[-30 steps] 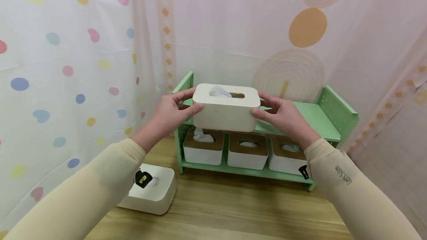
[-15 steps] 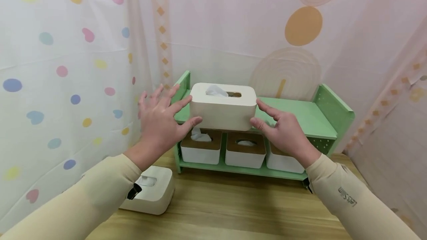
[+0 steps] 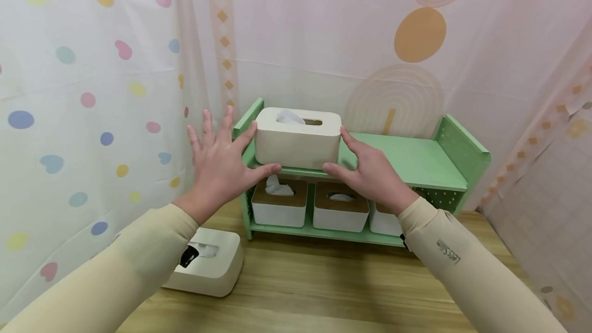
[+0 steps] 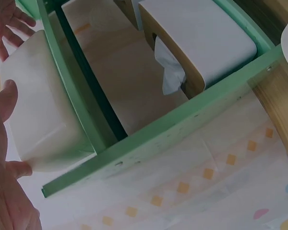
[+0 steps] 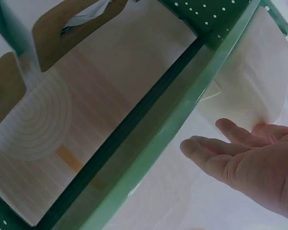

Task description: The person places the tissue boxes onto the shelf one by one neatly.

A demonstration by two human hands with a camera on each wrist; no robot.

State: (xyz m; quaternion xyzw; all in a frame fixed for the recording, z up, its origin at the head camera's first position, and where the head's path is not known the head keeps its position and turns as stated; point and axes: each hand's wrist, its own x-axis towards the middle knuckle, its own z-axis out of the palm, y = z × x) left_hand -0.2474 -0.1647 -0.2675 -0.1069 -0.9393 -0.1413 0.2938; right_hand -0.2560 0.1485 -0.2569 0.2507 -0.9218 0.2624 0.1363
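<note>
A cream tissue box (image 3: pixel 298 148) with a tissue in its slot sits at the left end of the green shelf's (image 3: pixel 416 163) upper board. Spread wide, my left hand (image 3: pixel 219 166) touches the box's left side with index finger and thumb near its left edge. On the opposite side, my right hand (image 3: pixel 370 168) has its index finger and thumb against the right end, the other fingers mostly hidden in the head view. In the right wrist view, the fingers of my right hand (image 5: pixel 249 158) extend beside the box (image 5: pixel 249 72).
On the lower board stand a white box with brown lid (image 3: pixel 279 212), a second one (image 3: pixel 341 215) and a third (image 3: pixel 385 220), partly behind my right arm. Another cream tissue box (image 3: pixel 222 271) lies on the wooden table (image 3: pixel 314 292) at the left. Patterned curtains (image 3: pixel 300 24) hang behind.
The cream tissue box has moved left and back onto the upper board. My left hand has loosened its grip and spread its fingers; my right hand has followed the box leftward.
</note>
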